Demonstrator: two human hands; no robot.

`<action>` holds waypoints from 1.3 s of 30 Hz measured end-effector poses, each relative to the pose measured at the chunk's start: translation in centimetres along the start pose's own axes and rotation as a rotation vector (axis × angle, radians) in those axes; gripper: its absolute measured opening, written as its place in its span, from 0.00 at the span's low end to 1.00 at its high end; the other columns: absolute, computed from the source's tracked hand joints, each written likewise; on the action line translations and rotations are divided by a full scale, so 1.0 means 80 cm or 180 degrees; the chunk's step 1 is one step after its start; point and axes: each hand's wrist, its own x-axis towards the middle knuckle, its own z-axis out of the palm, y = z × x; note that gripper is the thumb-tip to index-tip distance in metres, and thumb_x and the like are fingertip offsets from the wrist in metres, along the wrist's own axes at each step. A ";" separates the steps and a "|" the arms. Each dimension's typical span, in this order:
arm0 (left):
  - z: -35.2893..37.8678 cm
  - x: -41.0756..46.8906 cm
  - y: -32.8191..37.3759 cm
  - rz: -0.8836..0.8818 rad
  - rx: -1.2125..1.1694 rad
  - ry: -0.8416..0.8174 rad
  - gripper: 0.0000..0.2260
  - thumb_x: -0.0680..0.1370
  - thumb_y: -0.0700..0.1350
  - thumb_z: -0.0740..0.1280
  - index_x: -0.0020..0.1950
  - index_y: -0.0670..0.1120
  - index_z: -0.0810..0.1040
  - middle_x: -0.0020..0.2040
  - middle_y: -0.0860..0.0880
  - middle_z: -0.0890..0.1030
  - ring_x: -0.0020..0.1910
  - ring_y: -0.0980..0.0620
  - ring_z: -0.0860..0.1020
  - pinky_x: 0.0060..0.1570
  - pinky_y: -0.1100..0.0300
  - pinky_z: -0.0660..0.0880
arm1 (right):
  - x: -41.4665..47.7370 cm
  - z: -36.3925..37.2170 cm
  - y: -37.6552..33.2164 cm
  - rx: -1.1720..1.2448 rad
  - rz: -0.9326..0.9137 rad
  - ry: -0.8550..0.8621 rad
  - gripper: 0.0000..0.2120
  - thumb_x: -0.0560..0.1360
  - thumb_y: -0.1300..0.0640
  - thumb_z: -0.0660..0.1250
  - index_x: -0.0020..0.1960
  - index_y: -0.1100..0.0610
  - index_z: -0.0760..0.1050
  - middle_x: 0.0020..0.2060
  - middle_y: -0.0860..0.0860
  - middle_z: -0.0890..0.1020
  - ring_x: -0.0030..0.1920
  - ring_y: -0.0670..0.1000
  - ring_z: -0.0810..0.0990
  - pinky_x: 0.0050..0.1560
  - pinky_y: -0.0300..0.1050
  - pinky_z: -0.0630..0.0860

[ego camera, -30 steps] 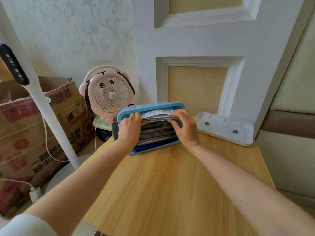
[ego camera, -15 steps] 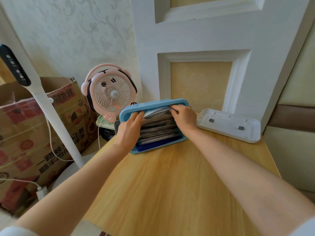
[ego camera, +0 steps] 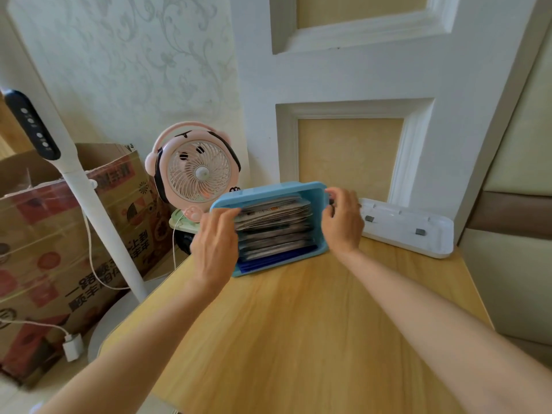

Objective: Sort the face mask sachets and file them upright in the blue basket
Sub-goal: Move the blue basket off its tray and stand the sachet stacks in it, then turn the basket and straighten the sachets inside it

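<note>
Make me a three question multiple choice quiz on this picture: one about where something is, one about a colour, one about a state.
1. Where is the white tray relative to the blue basket?
A) left of it
B) right of it
C) inside it

2. What colour is the fan?
A) pink
B) purple
C) orange

3. How are the sachets placed?
A) lying flat outside the basket
B) held up in the air
C) filed in the basket

Answers:
1 B, it lies past the basket's right end.
2 A, its shell is pink.
3 C, they stand packed in a row between the basket's walls.
</note>
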 end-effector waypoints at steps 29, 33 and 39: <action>-0.149 -0.058 0.065 -0.3006 -0.2386 -0.2364 0.10 0.78 0.51 0.63 0.52 0.44 0.73 0.37 0.47 0.77 0.31 0.53 0.74 0.28 0.63 0.67 | -0.073 -0.251 -0.017 0.0984 0.2186 -0.2709 0.13 0.75 0.50 0.62 0.48 0.60 0.76 0.38 0.58 0.82 0.37 0.54 0.80 0.36 0.44 0.75; -0.162 -0.051 0.067 -0.2442 -0.2238 -0.2505 0.13 0.78 0.48 0.63 0.59 0.43 0.72 0.46 0.47 0.80 0.41 0.52 0.79 0.36 0.61 0.73 | -0.066 -0.276 -0.028 0.1039 0.2357 -0.2995 0.16 0.69 0.51 0.65 0.53 0.59 0.75 0.40 0.57 0.80 0.40 0.54 0.78 0.40 0.48 0.78; -0.169 0.050 0.078 -0.0329 -0.0528 -0.2348 0.16 0.78 0.56 0.60 0.58 0.45 0.72 0.47 0.47 0.80 0.43 0.48 0.79 0.41 0.54 0.78 | -0.082 -0.302 -0.030 0.1375 0.2560 -0.3163 0.18 0.73 0.54 0.68 0.60 0.61 0.73 0.49 0.63 0.82 0.44 0.60 0.84 0.39 0.50 0.81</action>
